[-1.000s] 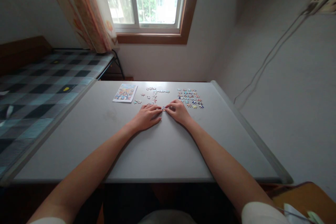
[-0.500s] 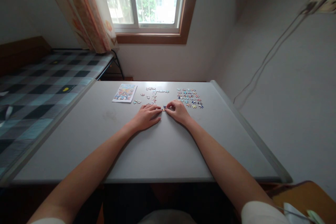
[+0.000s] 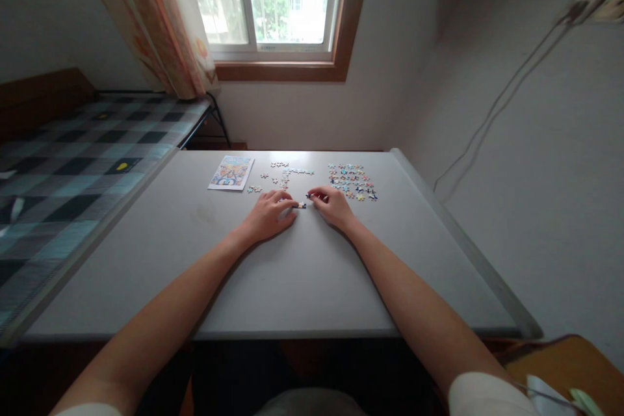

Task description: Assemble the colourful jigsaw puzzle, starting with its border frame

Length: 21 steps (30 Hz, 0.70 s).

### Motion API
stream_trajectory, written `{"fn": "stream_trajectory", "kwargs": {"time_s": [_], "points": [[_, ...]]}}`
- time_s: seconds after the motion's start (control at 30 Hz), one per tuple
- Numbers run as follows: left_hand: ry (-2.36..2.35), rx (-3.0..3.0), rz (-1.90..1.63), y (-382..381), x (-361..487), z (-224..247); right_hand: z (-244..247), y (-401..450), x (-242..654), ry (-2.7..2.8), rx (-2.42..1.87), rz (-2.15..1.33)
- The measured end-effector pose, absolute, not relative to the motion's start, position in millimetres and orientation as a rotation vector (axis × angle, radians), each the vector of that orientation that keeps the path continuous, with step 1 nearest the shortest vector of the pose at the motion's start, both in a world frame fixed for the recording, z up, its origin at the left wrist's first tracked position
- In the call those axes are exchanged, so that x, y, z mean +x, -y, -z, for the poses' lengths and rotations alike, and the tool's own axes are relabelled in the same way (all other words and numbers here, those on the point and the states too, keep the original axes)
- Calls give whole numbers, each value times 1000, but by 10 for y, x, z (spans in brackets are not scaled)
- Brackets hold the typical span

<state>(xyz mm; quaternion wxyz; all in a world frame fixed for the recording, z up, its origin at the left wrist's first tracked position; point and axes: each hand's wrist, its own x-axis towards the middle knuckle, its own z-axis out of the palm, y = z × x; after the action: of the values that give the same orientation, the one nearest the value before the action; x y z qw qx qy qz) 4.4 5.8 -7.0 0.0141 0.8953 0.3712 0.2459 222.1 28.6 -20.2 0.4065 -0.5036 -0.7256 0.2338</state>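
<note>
My left hand [image 3: 269, 214] lies on the table, fingers spread and thumb apart, its index fingertip touching a short strip of joined jigsaw pieces [image 3: 301, 206]. Part of the strip is hidden beneath those fingers. Just to the right, my right hand [image 3: 331, 206] pinches a small dark jigsaw piece [image 3: 309, 196] between thumb and fingertips, slightly apart from the strip. Beyond my left hand, more joined pieces [image 3: 298, 171] form a corner shape, partly covered by the hand. Several rows of loose jigsaw pieces [image 3: 351, 177] are spread behind my right hand.
A printed picture sheet [image 3: 231, 173] lies at the table's back left. Small groups of loose pieces [image 3: 255, 189] sit between it and the joined corner. The grey table [image 3: 312, 279] has a raised right edge; a bed [image 3: 112, 143] stands left, a wall right.
My right hand has drawn the dark piece slightly away from the strip, and a gap now shows between them. My left hand has shifted slightly left.
</note>
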Motion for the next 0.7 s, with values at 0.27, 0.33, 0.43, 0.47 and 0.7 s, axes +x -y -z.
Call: {"fn": "stream_trajectory", "kwargs": {"time_s": [0.27,0.33,0.43,0.47,0.7], "points": [[-1140,2773,-687,-84,37,117,191,-266,2217,1871,-1336,-588],[-1146,2766,-677,-84,40,115,177,-260,2213,1888,-1347,-579],[-1157,2753,-663,-76,44,103,170,-260,2210,1902,-1352,-567],[-1159,2747,-659,-74,44,99,171,-261,2211,1907,-1350,-563],[-1166,2729,-656,-76,42,101,162,-255,2219,1941,-1322,-542]]}}
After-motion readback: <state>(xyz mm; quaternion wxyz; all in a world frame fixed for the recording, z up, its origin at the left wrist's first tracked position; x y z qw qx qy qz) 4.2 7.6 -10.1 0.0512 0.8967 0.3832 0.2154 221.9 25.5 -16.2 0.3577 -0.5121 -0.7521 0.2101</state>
